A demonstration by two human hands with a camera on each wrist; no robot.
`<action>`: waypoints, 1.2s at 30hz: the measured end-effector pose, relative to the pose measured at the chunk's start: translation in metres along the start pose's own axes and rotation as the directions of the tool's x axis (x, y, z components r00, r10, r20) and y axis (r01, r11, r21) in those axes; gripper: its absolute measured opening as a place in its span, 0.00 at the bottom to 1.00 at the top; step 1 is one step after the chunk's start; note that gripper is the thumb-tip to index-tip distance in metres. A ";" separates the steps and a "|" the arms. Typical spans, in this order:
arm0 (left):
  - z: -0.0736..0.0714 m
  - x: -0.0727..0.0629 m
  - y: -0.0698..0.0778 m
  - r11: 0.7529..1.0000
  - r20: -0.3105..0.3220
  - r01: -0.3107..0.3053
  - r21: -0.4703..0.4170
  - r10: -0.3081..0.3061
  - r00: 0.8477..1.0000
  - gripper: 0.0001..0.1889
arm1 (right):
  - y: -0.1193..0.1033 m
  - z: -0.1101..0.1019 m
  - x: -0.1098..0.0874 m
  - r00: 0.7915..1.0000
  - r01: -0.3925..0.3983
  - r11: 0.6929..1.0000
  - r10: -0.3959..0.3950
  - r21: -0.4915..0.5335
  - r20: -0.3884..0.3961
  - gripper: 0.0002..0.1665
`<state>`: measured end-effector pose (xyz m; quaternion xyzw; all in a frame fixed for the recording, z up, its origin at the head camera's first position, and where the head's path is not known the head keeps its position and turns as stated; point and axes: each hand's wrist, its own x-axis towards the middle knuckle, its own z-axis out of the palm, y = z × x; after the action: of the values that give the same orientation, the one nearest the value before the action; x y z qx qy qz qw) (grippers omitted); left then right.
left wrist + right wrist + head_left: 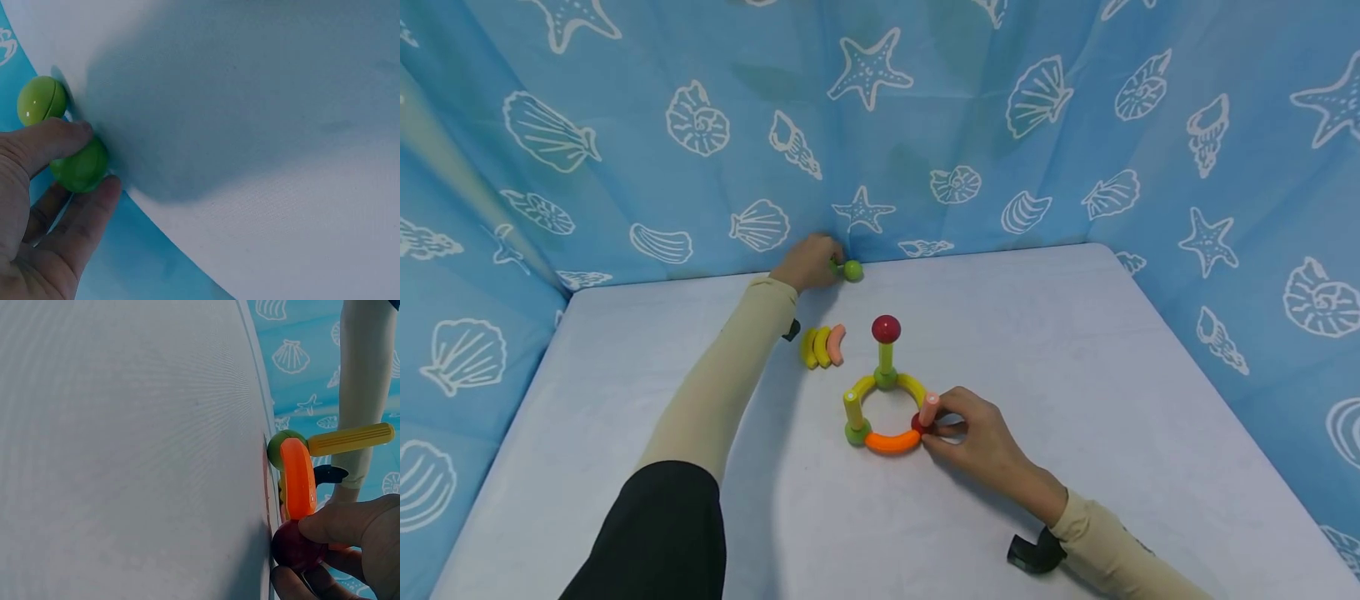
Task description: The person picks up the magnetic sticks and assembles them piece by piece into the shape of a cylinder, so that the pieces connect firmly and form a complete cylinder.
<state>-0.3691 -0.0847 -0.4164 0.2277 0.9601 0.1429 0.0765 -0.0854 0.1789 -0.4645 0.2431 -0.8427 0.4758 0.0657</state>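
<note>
A ring of toy pieces stands near the middle of the table, made up of an orange curved piece [892,442] in front and two yellow curved pieces [913,387] behind, joined by balls. At its right corner the right hand [983,435] pinches the lower red ball [290,550] between thumb and fingers; a pink rod [929,409] rises from that ball, close against the fingers. A yellow rod [853,410] stands on the left green ball [857,433], and at the back a yellow-green rod [886,358] rises from another green ball [885,379], topped by the upper red ball [886,328]. Just behind and left of the ring, two yellow arcs [822,347] and a pink arc [836,345] lie side by side. At the far edge of the table the left hand [809,263] is clamped on a dark green ball [80,167], thumb on one side and fingers on the other, with a light green ball [41,100] just beside it. Beige sleeves [718,367] cover both forearms. White cloth covers the table [1075,350]; beyond hangs a blue curtain [925,125] printed with shells and starfish.
</note>
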 end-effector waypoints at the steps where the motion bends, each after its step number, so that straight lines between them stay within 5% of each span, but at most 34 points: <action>1: 0.000 0.000 0.000 1.000 0.003 0.005 -0.005 -0.005 1.000 0.14 | 0.000 0.000 0.000 1.000 0.001 1.000 -0.001 -0.001 0.000 0.21; 18: -0.010 -0.013 -0.007 0.995 0.016 0.010 -0.095 -0.009 1.000 0.15 | -0.002 0.001 0.002 1.000 -0.024 1.000 0.024 -0.008 0.010 0.22; 36: -0.012 -0.036 -0.014 0.990 -0.029 -0.083 -0.112 0.080 0.996 0.17 | 0.001 0.005 0.002 1.000 0.018 1.000 -0.018 0.003 -0.015 0.24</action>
<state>-0.3454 -0.1161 -0.4060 0.2603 0.9413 0.2028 0.0717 -0.0872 0.1744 -0.4671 0.2472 -0.8392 0.4784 0.0760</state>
